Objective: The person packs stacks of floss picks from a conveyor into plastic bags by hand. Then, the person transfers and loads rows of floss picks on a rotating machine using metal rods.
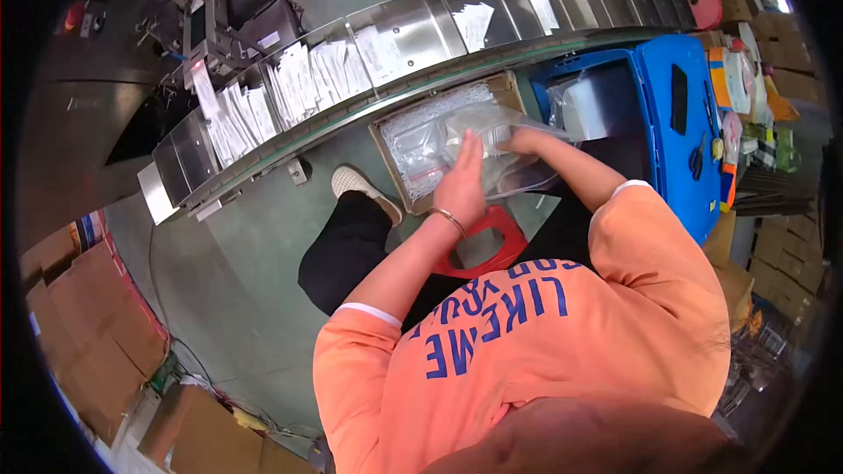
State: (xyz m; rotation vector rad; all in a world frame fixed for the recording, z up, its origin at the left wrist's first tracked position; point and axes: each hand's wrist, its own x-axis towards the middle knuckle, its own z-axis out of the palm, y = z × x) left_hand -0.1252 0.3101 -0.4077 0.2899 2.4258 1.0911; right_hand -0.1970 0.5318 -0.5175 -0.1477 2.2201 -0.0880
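Observation:
A clear plastic bag [518,177] lies between my two hands, above an open cardboard box [392,167] that holds small white packets [417,136]. My left hand [463,183] rests against the left side of the bag with its fingers stretched out and pointing away from me. At the bag's right side, my right hand [524,140] reaches in or behind the film; its fingers are partly hidden, and I cannot tell what they hold. Something pale shows through the plastic between the hands.
Beyond the box runs a metal conveyor [408,35] with stacks of white slips [316,75]. A blue crate [680,114] stands at the right, with scissors [696,161] on it. A red stool [487,254] is below my hands. Cardboard boxes [97,325] stand at the left.

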